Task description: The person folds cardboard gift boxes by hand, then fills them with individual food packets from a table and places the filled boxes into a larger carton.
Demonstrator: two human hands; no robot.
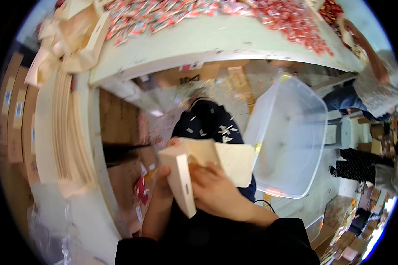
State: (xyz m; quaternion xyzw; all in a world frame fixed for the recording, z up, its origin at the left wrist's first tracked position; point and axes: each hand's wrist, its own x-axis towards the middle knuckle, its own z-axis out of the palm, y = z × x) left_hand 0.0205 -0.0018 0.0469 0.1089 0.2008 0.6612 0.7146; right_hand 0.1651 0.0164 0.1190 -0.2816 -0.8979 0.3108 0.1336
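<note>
Over my lap, my left hand (164, 180) grips the side of an open cream paperboard box (180, 165), its thumb on the outer wall. My right hand (215, 192) reaches into the box, its fingers at a brownish-orange thing (199, 174) inside; blur and the fingers hide what it is and whether they grip it. The box's flap (237, 164) sticks out to the right. Across the front table (185, 43) lie many small red-and-white packets (146, 16) and, to the right, a heap of red wrapped pieces (288, 26).
A large clear plastic tub (285, 142) stands on the right. On the left are stacked flat paperboard pieces (63, 129), opened boxes (76, 36) and brown cartons (18, 116). Another person (378, 79) is at the table's right end; a further person (361, 165) stands behind the tub.
</note>
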